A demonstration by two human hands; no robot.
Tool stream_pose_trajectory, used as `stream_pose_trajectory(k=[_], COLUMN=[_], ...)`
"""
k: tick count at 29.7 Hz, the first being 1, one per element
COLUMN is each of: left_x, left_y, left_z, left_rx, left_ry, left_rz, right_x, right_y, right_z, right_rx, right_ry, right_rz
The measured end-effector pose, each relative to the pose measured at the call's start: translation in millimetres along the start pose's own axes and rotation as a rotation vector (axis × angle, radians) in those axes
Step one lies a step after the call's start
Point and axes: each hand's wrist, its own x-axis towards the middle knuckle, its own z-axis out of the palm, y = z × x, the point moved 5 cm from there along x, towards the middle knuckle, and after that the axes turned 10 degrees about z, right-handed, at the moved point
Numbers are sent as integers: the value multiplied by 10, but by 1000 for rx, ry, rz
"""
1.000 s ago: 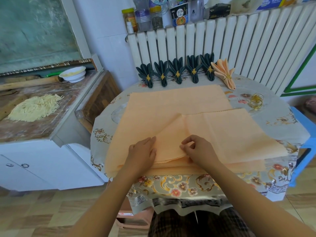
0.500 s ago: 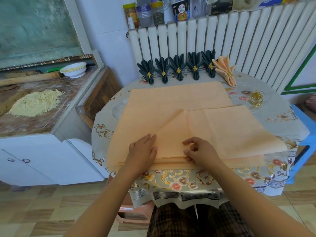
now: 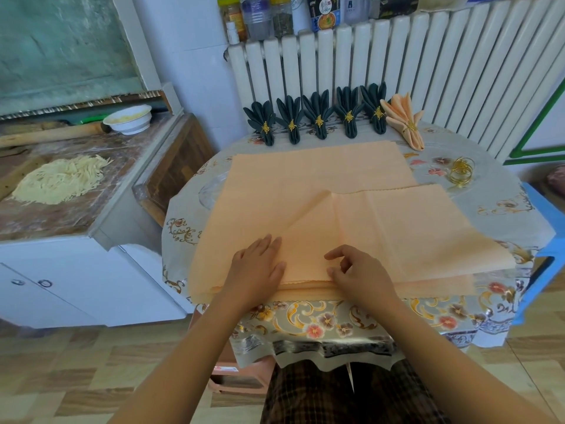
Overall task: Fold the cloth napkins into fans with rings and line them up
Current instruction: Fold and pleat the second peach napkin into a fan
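Note:
A stack of peach cloth napkins point(image 3: 312, 175) covers most of the round table. The top napkin point(image 3: 397, 228) lies folded over, its near edge at the table's front. My left hand point(image 3: 256, 267) lies flat with straight fingers on the cloth's left part. My right hand point(image 3: 357, 270) has curled fingers pinching the top napkin's near edge. Along the table's back stand several dark green fan napkins point(image 3: 318, 119) with gold rings, and one peach fan napkin point(image 3: 403, 120) at the row's right end.
Loose gold napkin rings point(image 3: 461, 171) lie at the right of the floral tablecloth point(image 3: 336, 319). A white radiator point(image 3: 397, 71) stands behind the table, with jars on top. A counter on the left holds shredded dough point(image 3: 58, 179) and a white bowl point(image 3: 128, 119). A blue stool point(image 3: 547, 240) stands right.
My right hand's fingers have curled more tightly onto the napkin's near edge. My left hand has stayed flat on the cloth. The napkins have barely shifted.

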Motion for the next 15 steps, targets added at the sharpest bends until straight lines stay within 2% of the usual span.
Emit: stream_pose_trajectory(k=[10, 15], left_x=[149, 192], left_y=[113, 158], left_z=[-83, -22], left_rx=[-38, -18], left_ry=[79, 34], left_rz=[16, 9], right_x=[-72, -88], right_y=[75, 89], right_z=[33, 21], right_rx=[16, 9], right_ry=[59, 45], right_rz=[-34, -55])
